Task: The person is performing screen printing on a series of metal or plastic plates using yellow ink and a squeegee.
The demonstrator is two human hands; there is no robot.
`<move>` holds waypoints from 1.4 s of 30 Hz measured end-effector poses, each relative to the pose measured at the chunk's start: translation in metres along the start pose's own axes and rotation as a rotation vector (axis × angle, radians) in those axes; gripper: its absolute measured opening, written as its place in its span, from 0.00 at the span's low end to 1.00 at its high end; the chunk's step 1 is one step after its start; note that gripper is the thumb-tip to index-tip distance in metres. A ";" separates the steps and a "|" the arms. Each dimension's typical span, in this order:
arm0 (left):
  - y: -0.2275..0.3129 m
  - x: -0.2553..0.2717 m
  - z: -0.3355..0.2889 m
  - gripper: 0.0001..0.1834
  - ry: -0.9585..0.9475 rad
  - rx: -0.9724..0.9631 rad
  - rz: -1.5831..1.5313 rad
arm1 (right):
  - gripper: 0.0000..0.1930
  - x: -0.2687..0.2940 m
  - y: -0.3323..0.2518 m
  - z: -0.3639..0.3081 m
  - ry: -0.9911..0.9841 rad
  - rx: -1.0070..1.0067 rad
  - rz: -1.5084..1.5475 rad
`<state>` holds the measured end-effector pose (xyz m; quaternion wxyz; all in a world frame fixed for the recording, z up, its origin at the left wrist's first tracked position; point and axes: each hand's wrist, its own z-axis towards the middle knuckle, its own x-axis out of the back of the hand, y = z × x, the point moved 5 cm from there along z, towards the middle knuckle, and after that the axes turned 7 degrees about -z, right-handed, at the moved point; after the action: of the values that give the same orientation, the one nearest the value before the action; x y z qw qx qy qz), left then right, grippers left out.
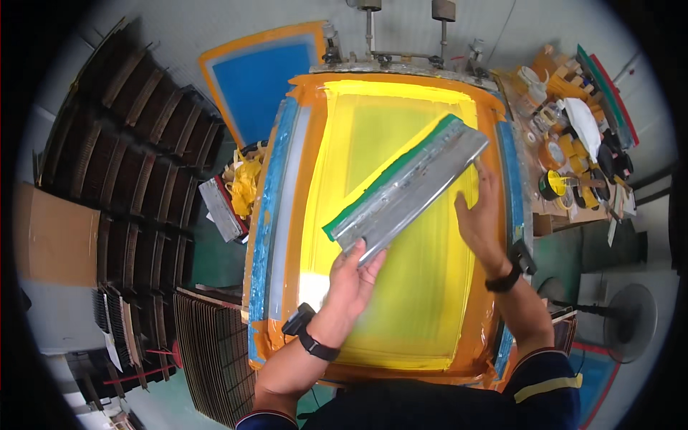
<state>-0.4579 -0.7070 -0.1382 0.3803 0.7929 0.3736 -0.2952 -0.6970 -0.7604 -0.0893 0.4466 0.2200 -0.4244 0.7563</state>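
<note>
A long squeegee (419, 190) with a grey metal holder and a green blade lies slantwise over the screen frame, from lower left to upper right. My left hand (351, 279) is closed around its lower left end, thumb on top. Beside the upper right end is my right hand (481, 222), its fingers stretched and thumb apart; the fingertips are close to the metal, and whether they touch it I cannot tell. Beneath is a printing screen (412, 315) coated with yellow ink, thicker along its borders. Orange tape (290, 287) and blue strips edge the screen.
A blue screen with an orange frame (261, 89) leans behind, left. Dark drying racks (136, 158) line the left side. At right, a cluttered bench holds tape rolls and a tub of yellow ink (552, 185). A fan (631, 322) stands lower right.
</note>
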 end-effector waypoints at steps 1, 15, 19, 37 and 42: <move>-0.005 -0.004 -0.003 0.18 -0.019 -0.022 -0.001 | 0.19 -0.010 0.016 -0.021 0.054 -0.506 0.451; 0.045 0.096 -0.129 0.21 0.047 0.026 0.699 | 0.18 -0.107 0.100 0.173 -0.671 -0.331 0.173; 0.064 0.178 -0.194 0.19 0.353 0.119 0.671 | 0.18 -0.133 0.112 0.216 -0.536 0.034 -0.376; 0.048 0.284 -0.243 0.16 0.675 0.346 0.710 | 0.19 -0.173 0.173 0.244 -0.385 0.221 -0.479; 0.043 0.284 -0.245 0.18 0.664 0.251 0.680 | 0.20 -0.164 0.172 0.265 -0.582 0.136 -0.383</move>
<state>-0.2222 -0.4196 -0.2044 0.2170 0.9610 0.1560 0.0714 -0.7752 -1.1040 -0.1392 0.4249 0.5312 -0.4337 0.5909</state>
